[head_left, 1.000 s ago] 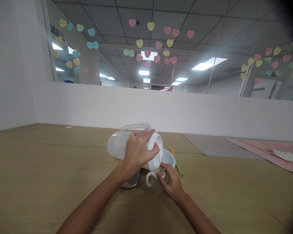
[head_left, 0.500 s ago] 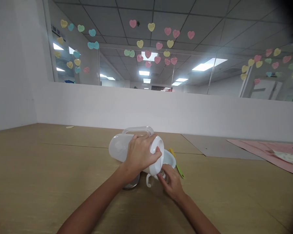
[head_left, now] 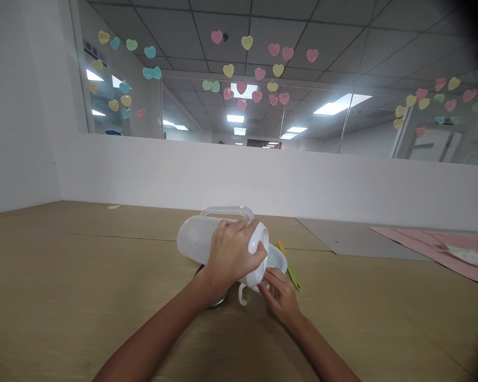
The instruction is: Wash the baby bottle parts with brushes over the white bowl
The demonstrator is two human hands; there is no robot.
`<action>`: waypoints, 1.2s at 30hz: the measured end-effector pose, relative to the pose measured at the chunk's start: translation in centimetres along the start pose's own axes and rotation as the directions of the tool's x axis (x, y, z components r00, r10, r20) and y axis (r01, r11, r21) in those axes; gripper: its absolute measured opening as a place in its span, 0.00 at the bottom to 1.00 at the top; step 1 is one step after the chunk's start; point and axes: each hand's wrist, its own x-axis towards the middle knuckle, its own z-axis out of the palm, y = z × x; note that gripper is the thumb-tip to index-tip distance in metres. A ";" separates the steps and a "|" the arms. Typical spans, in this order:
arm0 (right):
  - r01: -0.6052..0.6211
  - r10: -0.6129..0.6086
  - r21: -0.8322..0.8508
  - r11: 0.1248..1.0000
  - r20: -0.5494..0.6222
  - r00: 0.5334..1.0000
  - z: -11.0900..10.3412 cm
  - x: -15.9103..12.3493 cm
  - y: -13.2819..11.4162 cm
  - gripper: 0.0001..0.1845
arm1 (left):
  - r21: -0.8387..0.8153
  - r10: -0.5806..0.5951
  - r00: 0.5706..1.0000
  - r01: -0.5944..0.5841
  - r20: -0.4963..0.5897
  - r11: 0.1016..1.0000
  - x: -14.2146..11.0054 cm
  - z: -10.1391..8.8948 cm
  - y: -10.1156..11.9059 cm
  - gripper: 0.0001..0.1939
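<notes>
My left hand is wrapped over the lid end of a translucent plastic pitcher, its thumb on the white lid. The pitcher is tipped on its side, lid end to the right and lower, its clear handle upward. Below the lid is a cup, mostly hidden, with a white curved handle showing. My right hand is closed at the cup's right side, fingertips right under the lid. Whether anything flows out cannot be seen.
Behind my right hand are a pale blue bowl and a brush with a green handle. A dark round object is partly hidden under my left wrist. Grey and pink sheets lie at the right; a white wall stands behind the table.
The pitcher's lid end has shifted very slightly to the right with my left hand. My right hand stays almost in place under it.
</notes>
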 end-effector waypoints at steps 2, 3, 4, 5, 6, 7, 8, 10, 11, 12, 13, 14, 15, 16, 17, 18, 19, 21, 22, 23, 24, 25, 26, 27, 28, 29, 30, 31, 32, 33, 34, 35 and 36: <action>-0.002 0.002 -0.007 1.000 0.003 1.000 0.0 0.0 0.0 0.09 | 0.004 -0.001 1.000 0.001 0.000 1.000 0.0 0.0 0.0 0.17; -0.003 0.003 -0.010 1.000 0.006 1.000 0.0 0.0 0.0 0.09 | 0.005 -0.001 1.000 0.001 0.001 1.000 0.0 0.0 0.0 0.17; -0.005 0.005 -0.014 1.000 0.010 1.000 0.0 0.0 0.0 0.09 | 0.007 -0.001 1.000 0.001 0.003 1.000 0.0 0.0 0.0 0.17; -0.007 0.007 -0.016 1.000 0.015 1.000 0.0 0.0 0.0 0.08 | 0.008 -0.002 1.000 0.002 0.006 1.000 0.0 0.0 0.0 0.17; -0.011 0.011 -0.017 1.000 0.019 1.000 0.0 0.0 0.0 0.08 | 0.008 -0.005 1.000 0.005 0.011 1.000 0.0 -0.1 0.0 0.17; -0.015 0.016 -0.018 1.000 0.021 1.000 0.0 0.0 0.0 0.09 | 0.009 -0.008 1.000 0.007 0.016 1.000 0.0 -0.1 0.0 0.17; -0.019 0.019 -0.018 1.000 0.020 1.000 0.0 0.0 0.0 0.09 | 0.010 -0.009 1.000 0.009 0.021 1.000 0.0 -0.1 0.0 0.17; -0.025 0.026 -0.021 0.999 0.023 0.999 0.0 -0.1 0.0 0.09 | 0.012 -0.010 1.000 0.010 0.022 1.000 0.0 -0.2 0.1 0.17; -0.030 0.030 -0.023 0.999 0.025 0.999 0.1 -0.1 0.1 0.09 | 0.012 -0.009 1.000 0.009 0.021 1.000 0.0 -0.2 0.1 0.18; -0.033 0.033 -0.024 0.999 0.029 0.999 0.1 -0.2 0.1 0.09 | 0.013 -0.009 1.000 0.009 0.020 1.000 0.0 -0.2 0.1 0.18; -0.035 0.036 -0.024 0.999 0.033 0.999 0.1 -0.2 0.1 0.09 | 0.013 -0.010 1.000 0.009 0.019 1.000 0.0 -0.2 0.1 0.18; -0.036 0.037 -0.023 0.999 0.033 0.999 0.1 -0.2 0.2 0.09 | 0.014 -0.010 1.000 0.010 0.021 1.000 0.0 -0.2 0.1 0.18; -0.036 0.037 -0.021 0.999 0.027 0.999 0.1 -0.2 0.2 0.10 | 0.015 -0.010 1.000 0.010 0.023 1.000 0.0 -0.2 0.1 0.18; -0.036 0.036 -0.020 0.999 0.018 0.999 0.2 -0.3 0.3 0.10 | 0.016 -0.008 1.000 0.007 0.025 1.000 0.0 -0.1 0.1 0.18; -0.036 0.037 -0.020 0.999 0.010 0.999 0.2 -0.3 0.3 0.11 | 0.016 -0.005 1.000 0.005 0.025 1.000 0.0 -0.1 0.1 0.18; -0.038 0.038 -0.021 0.999 0.006 0.999 0.2 -0.3 0.3 0.11 | 0.017 -0.003 1.000 0.003 0.025 1.000 0.0 -0.1 0.2 0.18; -0.041 0.041 -0.023 0.999 0.006 0.999 0.2 -0.3 0.3 0.11 | 0.017 -0.002 1.000 0.001 0.026 1.000 0.0 -0.1 0.2 0.18; -0.043 0.043 -0.028 0.999 0.010 0.999 0.2 -0.2 0.3 0.11 | 0.017 -0.002 1.000 0.002 0.021 1.000 0.0 -0.2 0.3 0.18; -0.042 0.042 -0.028 0.999 0.012 0.999 0.2 -0.2 0.2 0.11 | 0.016 -0.002 1.000 0.002 0.020 1.000 0.0 -0.2 0.3 0.18; -0.042 0.042 -0.028 0.999 0.013 0.999 0.2 -0.1 0.2 0.11 | 0.015 -0.002 1.000 0.002 0.018 1.000 0.0 -0.2 0.3 0.18; -0.043 0.043 -0.027 0.999 0.015 0.999 0.2 -0.1 0.1 0.11 | 0.015 0.000 1.000 0.000 0.016 1.000 0.0 -0.2 0.3 0.18; -0.045 0.046 -0.026 0.999 0.018 0.999 0.1 0.0 0.1 0.11 | 0.015 0.001 1.000 -0.001 0.014 1.000 0.0 -0.3 0.3 0.18; -0.048 0.048 -0.025 0.999 0.021 0.999 0.1 0.0 0.0 0.10 | 0.016 0.002 1.000 -0.002 0.014 1.000 0.0 -0.3 0.3 0.17; -0.051 0.052 -0.025 0.998 0.027 0.998 0.1 0.0 0.0 0.10 | 0.017 0.003 1.000 -0.003 0.015 1.000 0.0 -0.3 0.3 0.17; -0.053 0.054 -0.024 0.998 0.031 0.998 0.1 0.0 0.0 0.10 | 0.018 0.002 1.000 -0.003 0.015 1.000 -0.1 -0.3 0.3 0.17; -0.055 0.056 -0.023 0.998 0.033 0.998 0.1 0.0 0.0 0.10 | 0.019 0.003 1.000 -0.003 0.013 1.000 -0.1 -0.2 0.3 0.18; -0.057 0.058 -0.019 0.998 0.038 0.998 0.1 0.0 0.1 0.10 | 0.018 0.004 1.000 -0.004 0.010 1.000 -0.1 -0.2 0.3 0.18; -0.059 0.060 -0.014 0.998 0.042 0.997 0.1 -0.1 0.1 0.10 | 0.018 0.005 1.000 -0.005 0.005 1.000 -0.1 -0.2 0.3 0.18; -0.063 0.063 -0.010 0.998 0.046 0.997 0.1 -0.1 0.1 0.10 | 0.016 0.006 1.000 -0.006 -0.001 1.000 -0.1 -0.1 0.3 0.19; -0.064 0.064 -0.006 0.998 0.047 0.997 0.1 -0.1 0.1 0.11 | 0.015 0.008 1.000 -0.008 -0.007 1.000 -0.2 -0.1 0.3 0.19; -0.063 0.064 -0.005 0.998 0.046 0.997 0.1 -0.1 0.2 0.11 | 0.015 0.010 1.000 -0.010 -0.010 1.000 -0.2 -0.1 0.4 0.19; -0.063 0.063 -0.005 0.998 0.046 0.997 0.1 -0.1 0.2 0.11 | 0.016 0.012 1.000 -0.012 -0.013 1.000 -0.2 -0.1 0.4 0.19; -0.061 0.062 -0.008 0.998 0.045 0.997 0.1 -0.1 0.2 0.10 | 0.018 0.014 1.000 -0.014 -0.013 1.000 -0.2 -0.1 0.4 0.18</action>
